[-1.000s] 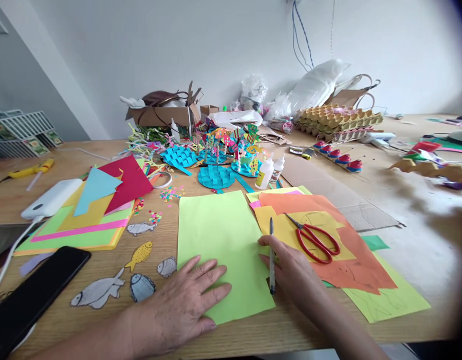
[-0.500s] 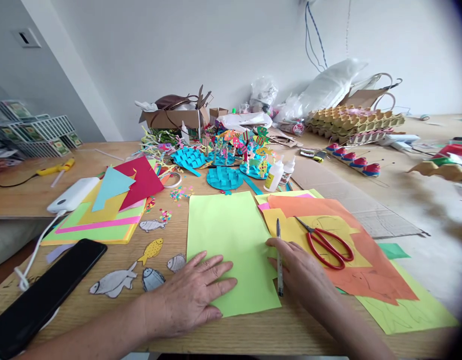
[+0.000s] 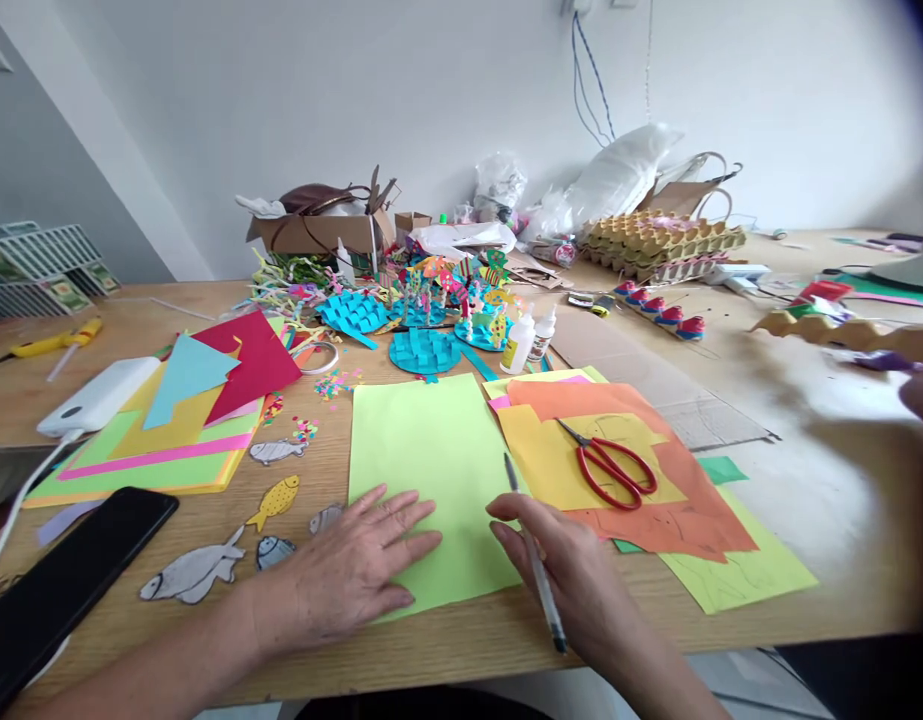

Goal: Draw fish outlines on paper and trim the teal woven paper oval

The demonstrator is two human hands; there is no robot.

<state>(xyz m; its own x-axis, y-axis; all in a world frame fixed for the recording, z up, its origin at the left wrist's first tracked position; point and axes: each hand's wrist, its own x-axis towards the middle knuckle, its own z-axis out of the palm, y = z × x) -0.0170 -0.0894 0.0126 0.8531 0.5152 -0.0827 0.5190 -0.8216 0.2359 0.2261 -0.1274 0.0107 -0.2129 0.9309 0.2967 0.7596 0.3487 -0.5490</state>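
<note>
One head view: my left hand (image 3: 348, 565) lies flat, fingers spread, steadying the green sheet (image 3: 423, 440) at twelve o'clock. My right hand (image 3: 581, 560) curls half-open, loosely gripping a pen (image 3: 543, 590); any stroke would call for a firmer pinch. Scissors (image 3: 597, 447) rest at two o'clock.

Left hand (image 3: 348, 568) lies palm down, spread; right hand (image 3: 564, 562) curls loosely.
</note>
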